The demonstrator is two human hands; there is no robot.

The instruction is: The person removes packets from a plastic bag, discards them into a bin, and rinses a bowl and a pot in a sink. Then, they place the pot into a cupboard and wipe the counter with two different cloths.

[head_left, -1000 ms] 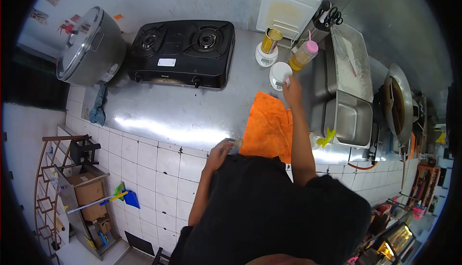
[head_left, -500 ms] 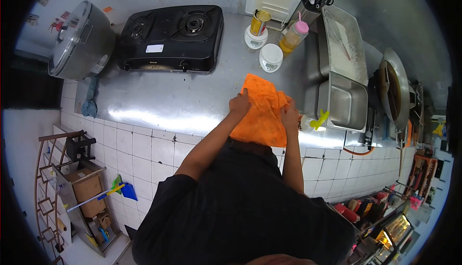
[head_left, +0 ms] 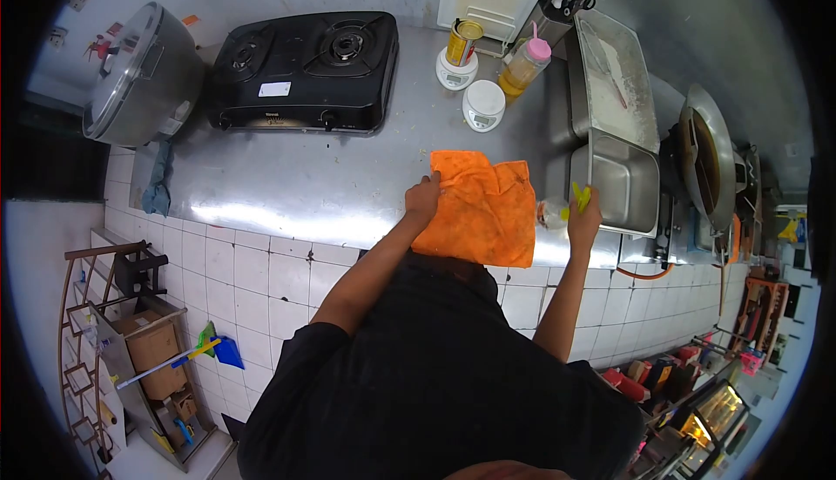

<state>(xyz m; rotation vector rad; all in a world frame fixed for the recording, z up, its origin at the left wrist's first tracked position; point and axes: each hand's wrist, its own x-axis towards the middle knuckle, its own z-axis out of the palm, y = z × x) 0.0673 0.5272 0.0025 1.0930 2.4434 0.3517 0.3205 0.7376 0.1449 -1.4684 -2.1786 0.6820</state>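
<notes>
An orange cloth lies spread at the front edge of the steel counter. My left hand is at the cloth's left edge, its fingers closed on it. To the right of the cloth, my right hand is closed round the yellow-green top of a clear spray bottle. The bottle is tilted over beside the cloth, and part of its top is hidden by my fingers.
A black gas stove and a large pot stand at the back left. Behind the cloth are two white scales and a pink-capped bottle. Steel trays and a wok are at the right.
My right hand has let go of the cloth and moved right onto the bottle's top. The cloth's right side now lies flatter and wider. My left hand stays at its left edge.
</notes>
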